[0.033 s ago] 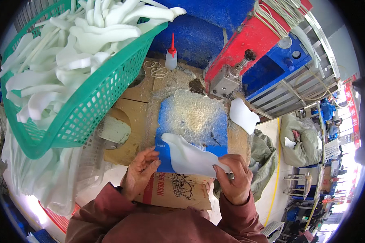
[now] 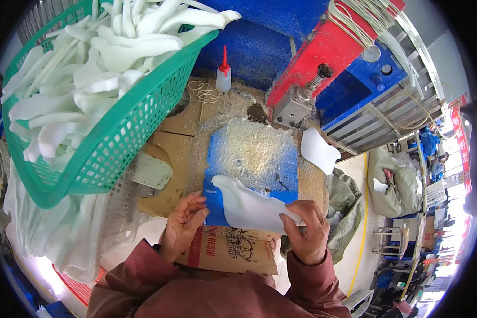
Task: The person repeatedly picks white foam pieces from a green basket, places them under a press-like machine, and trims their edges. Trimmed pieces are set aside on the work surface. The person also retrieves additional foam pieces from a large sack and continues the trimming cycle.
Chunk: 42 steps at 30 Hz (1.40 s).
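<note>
My right hand pinches the wide end of a white curved foam-like piece between thumb and fingers. That piece is held over the near part of a blue board, its narrow end pointing up and left. My left hand is beside the board's near left corner, slightly curled, thumb apart from the fingers, with nothing in it. Pale powder covers much of the board. A second white piece lies right of the board, below the metal block of a red machine arm.
On the left, a green basket is heaped with similar white pieces. Behind the board stand a red-tipped squeeze bottle and loose cord loops. A cardboard flap hangs at the near edge. Olive sacks sit to the right.
</note>
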Tool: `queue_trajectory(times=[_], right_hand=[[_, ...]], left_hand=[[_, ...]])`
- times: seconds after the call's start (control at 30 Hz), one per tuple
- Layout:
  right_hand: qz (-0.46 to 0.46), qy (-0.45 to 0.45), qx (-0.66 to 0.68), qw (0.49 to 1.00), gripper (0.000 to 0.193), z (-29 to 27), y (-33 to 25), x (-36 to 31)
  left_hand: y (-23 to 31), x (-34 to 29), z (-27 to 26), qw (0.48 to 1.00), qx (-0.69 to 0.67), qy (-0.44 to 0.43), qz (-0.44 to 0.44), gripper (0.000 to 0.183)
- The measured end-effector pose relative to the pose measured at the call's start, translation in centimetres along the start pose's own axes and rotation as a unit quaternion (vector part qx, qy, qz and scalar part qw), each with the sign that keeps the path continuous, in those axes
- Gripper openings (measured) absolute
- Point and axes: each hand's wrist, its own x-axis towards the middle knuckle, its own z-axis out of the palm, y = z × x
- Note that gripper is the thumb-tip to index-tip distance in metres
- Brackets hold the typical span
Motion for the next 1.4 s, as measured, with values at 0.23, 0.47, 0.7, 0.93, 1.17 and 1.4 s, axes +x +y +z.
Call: queue_trajectory(times=[0.23, 0.47, 0.7, 0.93, 1.17, 1.4], right_hand=[[-0.019, 0.004, 0.02, 1.0, 0.03, 0.2, -1.4, -0.3], [-0.09, 0.085, 0.072, 0.99, 0.043, -1.9, -3.9, -0.4], [-0.029, 0.089, 0.121, 0.988, 0.041, -0.7, -1.3, -3.4], [0.049, 0.095, 0.143, 0.984, 0.031, 0.6, -0.5, -6.2], [0.16, 0.08, 0.091, 0.98, 0.026, 1.3, 1.8, -8.7], [0.197, 0.089, 0.172, 0.961, 0.035, 2.6, 4.0, -9.8]], left_hand=[[-1.5, 0.7, -0.8, 0.997, 0.063, -0.029, -0.027, 0.051], [-4.2, 0.6, -0.4, 0.99, 0.123, -0.053, 0.055, 0.031], [-0.6, 2.1, -4.2, 0.965, -0.256, -0.011, -0.062, 0.051], [2.3, 0.6, -3.9, 0.948, -0.277, -0.154, 0.01, 0.065], [3.1, 0.3, -4.5, 0.966, -0.203, -0.157, -0.024, 0.046], [4.3, -0.4, -4.3, 0.991, -0.071, -0.108, -0.024, 0.041]])
